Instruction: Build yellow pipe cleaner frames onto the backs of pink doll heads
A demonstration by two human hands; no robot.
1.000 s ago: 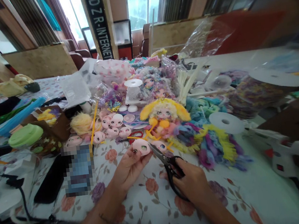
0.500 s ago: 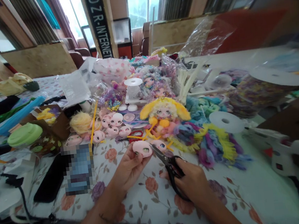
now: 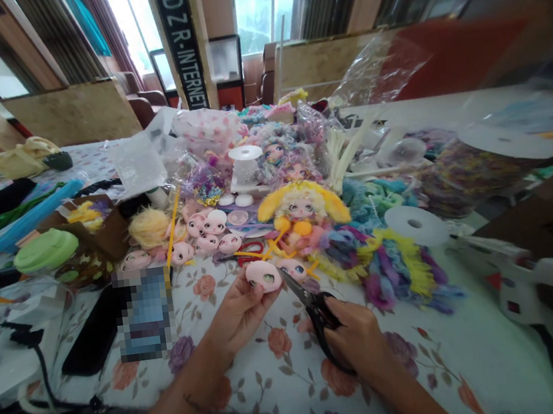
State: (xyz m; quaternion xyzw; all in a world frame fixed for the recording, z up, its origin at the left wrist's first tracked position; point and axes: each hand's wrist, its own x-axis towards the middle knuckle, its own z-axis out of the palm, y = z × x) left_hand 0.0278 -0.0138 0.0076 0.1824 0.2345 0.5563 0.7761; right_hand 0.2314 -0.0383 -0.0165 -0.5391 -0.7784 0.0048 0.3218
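My left hand [image 3: 236, 309] pinches a small pink doll face [image 3: 263, 276] with green eyes just above the floral tablecloth [image 3: 287, 373]. My right hand [image 3: 358, 341] grips black scissors [image 3: 314, 310] by the handles. Their blades point up and left, and the tips reach the right edge of the doll face. A second doll face [image 3: 294, 269] lies just behind the blades. A yellow-haired doll [image 3: 303, 212] sits further back, with several loose pink doll faces [image 3: 209, 232] to its left.
A fluffy multicoloured yarn pile [image 3: 389, 267] and a white spool [image 3: 414, 225] lie to the right. A white glue gun [image 3: 522, 284] stands at the far right. A phone [image 3: 146, 314], a green lid [image 3: 46, 250] and cables crowd the left. Bags of craft stock fill the back.
The hands barely shifted; the scissors slid slightly along the doll face, and the view moved a little.
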